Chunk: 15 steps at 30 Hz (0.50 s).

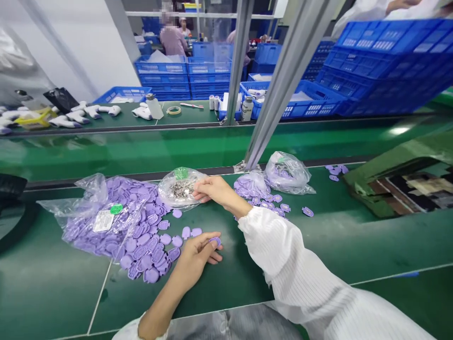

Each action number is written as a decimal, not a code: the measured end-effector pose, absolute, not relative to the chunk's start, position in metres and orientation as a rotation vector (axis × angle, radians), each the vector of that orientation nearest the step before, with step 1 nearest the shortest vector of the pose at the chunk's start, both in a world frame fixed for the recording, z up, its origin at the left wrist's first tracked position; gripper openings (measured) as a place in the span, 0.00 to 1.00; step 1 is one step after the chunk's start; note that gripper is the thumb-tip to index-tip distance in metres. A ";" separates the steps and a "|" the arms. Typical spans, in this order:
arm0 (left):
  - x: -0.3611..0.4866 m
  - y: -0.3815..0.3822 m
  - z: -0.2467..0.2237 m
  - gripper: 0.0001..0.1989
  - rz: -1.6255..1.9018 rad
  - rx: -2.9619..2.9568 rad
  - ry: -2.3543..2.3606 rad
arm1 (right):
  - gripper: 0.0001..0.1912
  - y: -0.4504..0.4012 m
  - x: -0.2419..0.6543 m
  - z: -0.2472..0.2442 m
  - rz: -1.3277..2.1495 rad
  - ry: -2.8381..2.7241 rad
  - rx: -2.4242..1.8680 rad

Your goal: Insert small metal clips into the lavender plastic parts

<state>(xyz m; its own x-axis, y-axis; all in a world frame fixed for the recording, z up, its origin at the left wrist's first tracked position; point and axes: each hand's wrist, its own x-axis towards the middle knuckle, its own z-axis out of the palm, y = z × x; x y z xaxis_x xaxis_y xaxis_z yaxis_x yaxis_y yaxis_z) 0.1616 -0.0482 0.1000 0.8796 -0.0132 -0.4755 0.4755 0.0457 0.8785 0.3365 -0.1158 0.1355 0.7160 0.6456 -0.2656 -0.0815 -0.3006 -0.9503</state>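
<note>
Between the thumb and fingers of my left hand [198,255] is a small purple plastic piece [215,241], held above the green table. My right hand [213,190] reaches to the clear bag of small metal parts [181,190], its fingertips pinched together at the bag's right side. Whether a metal part is between those fingertips is too small to tell. Left of my hands, a large clear bag [103,221] spills many purple pieces [151,255] onto the table. Right of my right wrist lie more purple pieces [269,205], some with a pale outline on them.
Another clear bag [288,174] stands behind the right-hand pieces. A metal post [279,94] rises from the table's back edge. At the right is a green machine [392,179]. Blue crates [385,71] and white devices [81,113] stand beyond, with people in the background.
</note>
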 end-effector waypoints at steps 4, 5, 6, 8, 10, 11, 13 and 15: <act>0.169 -0.049 0.096 0.24 -0.335 1.408 0.442 | 0.10 -0.148 0.306 0.145 0.864 -0.187 -1.450; 0.169 -0.048 0.096 0.23 -0.322 1.381 0.450 | 0.11 -0.158 0.294 0.144 0.863 -0.171 -1.423; 0.169 -0.047 0.097 0.22 -0.314 1.358 0.454 | 0.13 -0.169 0.282 0.142 0.869 -0.153 -1.405; 0.167 -0.046 0.100 0.19 -0.308 1.339 0.452 | 0.16 -0.190 0.257 0.135 0.892 -0.083 -1.400; 0.166 -0.047 0.102 0.16 -0.316 1.357 0.435 | 0.17 -0.206 0.238 0.128 0.919 0.014 -1.400; 0.166 -0.047 0.102 0.15 -0.323 1.374 0.426 | 0.18 -0.212 0.230 0.124 0.932 0.058 -1.398; 0.166 -0.048 0.103 0.14 -0.344 1.405 0.414 | 0.19 -0.215 0.221 0.118 0.950 0.122 -1.388; 0.166 -0.048 0.104 0.14 -0.361 1.416 0.422 | 0.20 -0.213 0.218 0.115 0.954 0.152 -1.373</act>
<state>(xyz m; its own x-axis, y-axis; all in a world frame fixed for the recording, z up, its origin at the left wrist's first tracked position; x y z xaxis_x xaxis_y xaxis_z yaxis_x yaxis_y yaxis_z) 0.1664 -0.0478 0.1042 0.8732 0.0088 -0.4873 0.4827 0.1226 0.8672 0.2184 -0.2125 0.1146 0.6334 0.4828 -0.6047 -0.6469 -0.0984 -0.7562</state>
